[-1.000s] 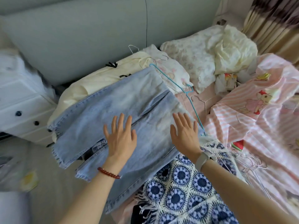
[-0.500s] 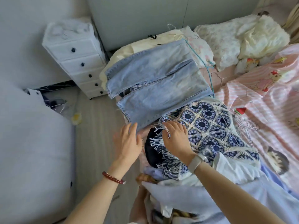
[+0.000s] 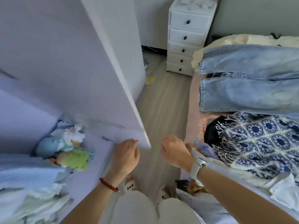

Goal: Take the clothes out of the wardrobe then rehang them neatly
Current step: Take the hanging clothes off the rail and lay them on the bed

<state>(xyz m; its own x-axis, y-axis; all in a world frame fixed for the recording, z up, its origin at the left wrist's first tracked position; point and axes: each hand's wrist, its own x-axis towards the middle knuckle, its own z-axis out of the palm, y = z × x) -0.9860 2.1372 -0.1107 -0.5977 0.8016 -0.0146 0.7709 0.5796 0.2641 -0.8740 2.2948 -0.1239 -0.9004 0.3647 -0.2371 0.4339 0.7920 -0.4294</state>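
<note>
Since a moment ago the view has swung left, away from the bed (image 3: 192, 101) and toward the wardrobe (image 3: 68, 65), and both hands have come off the clothes. Left hand (image 3: 125, 155) now hangs low beside the bottom corner of the open wardrobe door (image 3: 123, 88), fingers loosely spread and holding nothing. Right hand (image 3: 175, 152) hovers over the floor (image 3: 160, 110) just beside the bed's edge, fingers relaxed and also empty.

On the bed, at right, lie the clothes already taken out: pale jeans (image 3: 249, 81) spread flat, and nearer the person a blue and white crochet piece (image 3: 262, 139) with a fringe, overlapping other garments. They seem laid out flat so each can be picked up and hung in turn.

Inside the wardrobe, at left, sit soft toys (image 3: 64, 152) and some pale folded fabric (image 3: 29, 178); blur hides the details. A white drawer unit (image 3: 186, 38) stands against the far wall. Judging by the turn, the person is going back to the wardrobe.
</note>
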